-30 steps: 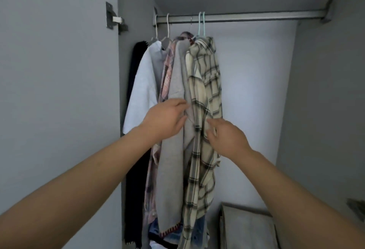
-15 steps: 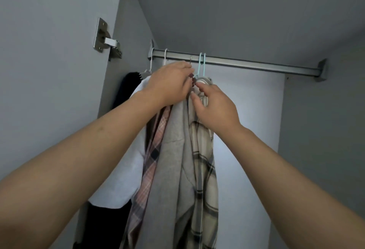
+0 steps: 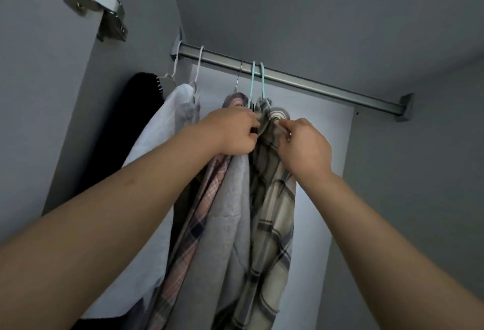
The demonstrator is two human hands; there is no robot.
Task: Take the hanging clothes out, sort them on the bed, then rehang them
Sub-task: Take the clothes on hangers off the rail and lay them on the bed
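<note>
Several garments hang from a metal rail (image 3: 327, 87) inside a wardrobe. From the left hang a black knit (image 3: 136, 109), a white top (image 3: 167, 125), a pink plaid shirt (image 3: 201, 198), a grey garment (image 3: 233, 211) and a cream plaid shirt (image 3: 275, 211). Two teal hangers (image 3: 258, 80) hook over the rail above the last two. My left hand (image 3: 230, 130) grips the cloth at the neck of the grey garment. My right hand (image 3: 301, 143) pinches the collar of the cream plaid shirt just under its hanger hook.
The wardrobe's grey side walls close in on the left and right, with the ceiling panel (image 3: 314, 15) close above. A metal door hinge (image 3: 104, 12) sticks out at the upper left. The rail runs bare to the right of the teal hangers.
My hands rose from the middle of the garments to their collars at the hanger necks. The camera tilted upward and closer to the rail.
</note>
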